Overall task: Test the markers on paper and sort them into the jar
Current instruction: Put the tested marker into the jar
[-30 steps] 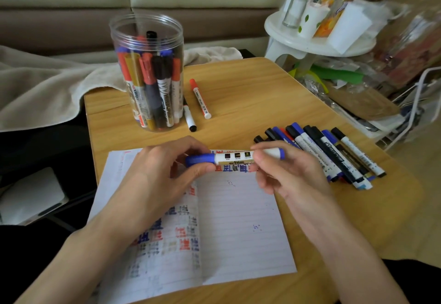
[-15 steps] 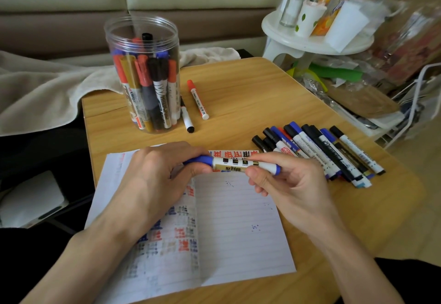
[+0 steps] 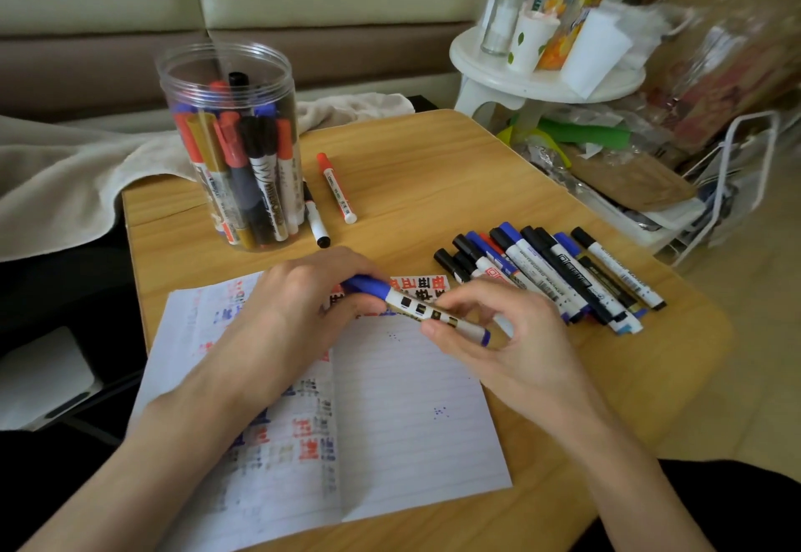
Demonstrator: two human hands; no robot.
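A blue-capped marker with a white barrel lies across both hands just above the lined paper. My left hand grips its blue cap end. My right hand pinches the barrel near its blue tail. The paper carries red, blue, black and gold test marks on its left half and top edge. A clear plastic jar at the table's back left holds several upright markers. A pile of several black and blue markers lies at the right of the table.
A red-capped marker and a black-tipped marker lie beside the jar. The wooden table ends at a beige blanket on the left. A white stool with cups and clutter stands at the back right.
The marker has tilted, its tail end dropping toward the paper with my right hand. My left hand stays on the cap. The view has shifted slightly.
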